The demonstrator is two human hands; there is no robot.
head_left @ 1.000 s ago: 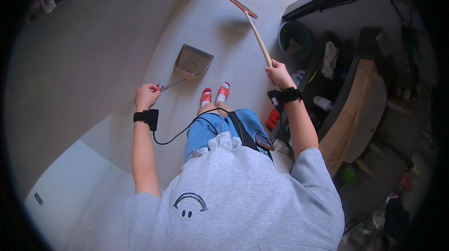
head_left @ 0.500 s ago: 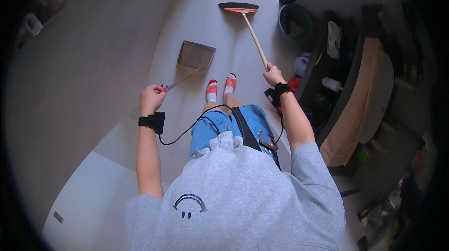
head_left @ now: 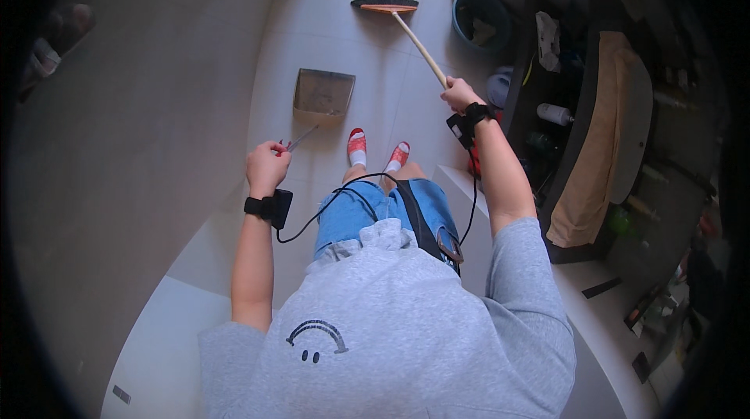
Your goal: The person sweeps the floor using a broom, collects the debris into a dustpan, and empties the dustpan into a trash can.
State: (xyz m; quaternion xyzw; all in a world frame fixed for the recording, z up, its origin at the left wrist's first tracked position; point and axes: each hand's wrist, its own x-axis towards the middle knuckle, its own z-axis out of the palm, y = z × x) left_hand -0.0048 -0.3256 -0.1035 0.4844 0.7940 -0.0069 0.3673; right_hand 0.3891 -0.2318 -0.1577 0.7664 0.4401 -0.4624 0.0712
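Sweeping Toward the Dustpan: Hand and Tool Position

Holding both tools at once, the person stands on the pale tiled floor (head_left: 234, 52), seen from above.

1. Right hand (head_left: 461, 95): the fingers are clamped around the upper end of the long pale wooden broom handle (head_left: 420, 47). The arm reaches forward and to the right with the elbow nearly straight, a black strap on the wrist. The handle slants away to the flat orange-backed broom head with dark bristles (head_left: 384, 5), which lies on the floor well ahead of the feet.

2. Left hand (head_left: 267, 165): the fingers are closed on the end of the thin metal dustpan handle (head_left: 303, 138). The forearm points forward, the elbow bent and close to the body, a black wrist device with a cable on it. The grey rectangular dustpan (head_left: 323, 94) sits flat on the floor just ahead of the red-and-white slippers (head_left: 376, 149), between them and the broom head.

3. Recommended technique: keep the dustpan's front edge pressed flat to the tile so no gap forms. Draw the broom head straight back toward the pan in short strokes, bristles in full contact. Avoid the round dark basin (head_left: 482, 21) and cluttered dark shelf unit (head_left: 578, 106) on the right.
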